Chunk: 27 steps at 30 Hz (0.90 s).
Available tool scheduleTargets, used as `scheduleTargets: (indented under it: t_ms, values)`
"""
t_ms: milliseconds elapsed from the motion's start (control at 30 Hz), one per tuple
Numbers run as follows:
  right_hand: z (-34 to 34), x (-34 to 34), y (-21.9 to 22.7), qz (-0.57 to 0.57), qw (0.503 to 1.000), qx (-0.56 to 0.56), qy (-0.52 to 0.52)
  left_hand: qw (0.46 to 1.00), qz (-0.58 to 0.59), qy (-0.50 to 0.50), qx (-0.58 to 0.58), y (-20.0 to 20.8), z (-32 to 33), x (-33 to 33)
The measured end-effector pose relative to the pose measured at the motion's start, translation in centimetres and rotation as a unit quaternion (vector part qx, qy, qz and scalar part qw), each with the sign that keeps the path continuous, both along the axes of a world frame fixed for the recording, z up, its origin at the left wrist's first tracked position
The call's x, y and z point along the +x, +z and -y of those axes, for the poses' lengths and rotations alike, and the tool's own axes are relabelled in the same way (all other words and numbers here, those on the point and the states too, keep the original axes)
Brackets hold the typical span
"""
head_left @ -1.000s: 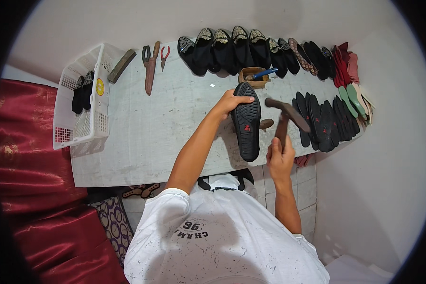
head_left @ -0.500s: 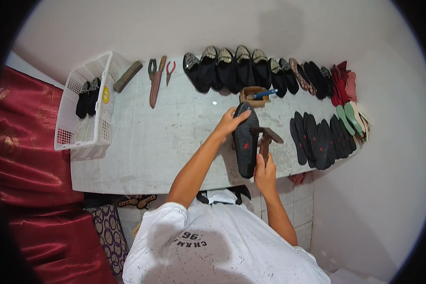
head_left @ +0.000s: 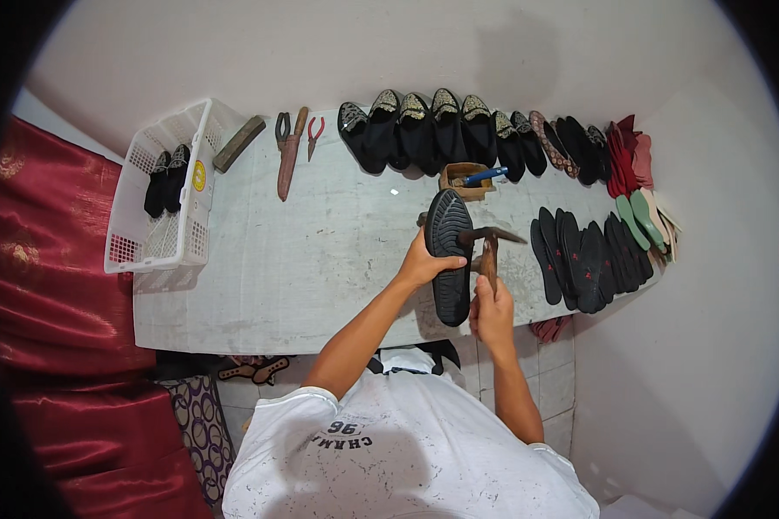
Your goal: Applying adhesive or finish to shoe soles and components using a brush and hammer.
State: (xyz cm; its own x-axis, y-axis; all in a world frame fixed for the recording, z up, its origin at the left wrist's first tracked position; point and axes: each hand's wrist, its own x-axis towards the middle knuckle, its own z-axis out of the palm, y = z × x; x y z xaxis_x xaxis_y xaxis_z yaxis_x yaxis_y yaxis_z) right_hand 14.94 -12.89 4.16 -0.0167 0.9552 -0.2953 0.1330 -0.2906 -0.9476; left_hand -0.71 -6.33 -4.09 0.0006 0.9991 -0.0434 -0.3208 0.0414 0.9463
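Note:
A black shoe sole (head_left: 449, 294) stands over the near middle of the table, its ridged face toward me. Wrapped round its left side is my left hand (head_left: 420, 262), the thumb pressed across the ridges toward the right edge. My right hand (head_left: 493, 313) grips the wooden handle of a hammer (head_left: 491, 262). One end of the hammer head meets the sole's right edge, or lies just over it; I cannot tell which. A dark piece pokes out behind the sole at its upper left, mostly hidden.
Beyond the sole, a small box (head_left: 453, 176) holds a blue-handled tool. Black shoes (head_left: 414, 138) line the wall. Black insoles (head_left: 590, 268) lie at the right. To the left are a white basket (head_left: 195, 221) with shoes, a block (head_left: 239, 144), a sheathed knife (head_left: 287, 164) and pliers (head_left: 314, 138).
My left hand has slid from the sole's far end down to its middle. The sole has turned: its ridges face me and the red mark is gone from view. The hammer has shifted slightly.

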Motion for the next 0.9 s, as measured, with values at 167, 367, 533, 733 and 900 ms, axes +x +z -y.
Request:
scheduleTargets:
  t_ms: [167, 367, 533, 733, 900]
  values:
    - [0.1, 0.1, 3.4, 0.009, 0.992, 0.123, 0.002, 1.0, -0.023, 0.001, -0.013, 0.5, 0.0, 0.0]
    - [0.7, 0.2, -2.0, 0.209, 0.956, 0.191, 0.079, 1.0, -0.01, -0.001, -0.001, -0.3, 0.2, 0.1]
    - [0.5, -0.3, -2.6, 0.171, 0.971, 0.157, 0.055, 1.0, 0.003, -0.009, -0.021, -0.5, -0.2, 0.2]
    - [0.2, 0.1, 0.1, 0.093, 0.988, 0.113, 0.049, 1.0, 0.017, -0.003, -0.022, -0.1, 0.0, 0.1]
    - [1.0, -0.1, 0.3, 0.007, 0.948, 0.318, 0.027, 0.998, 0.013, -0.008, -0.064, 0.6, 0.0, 0.2]
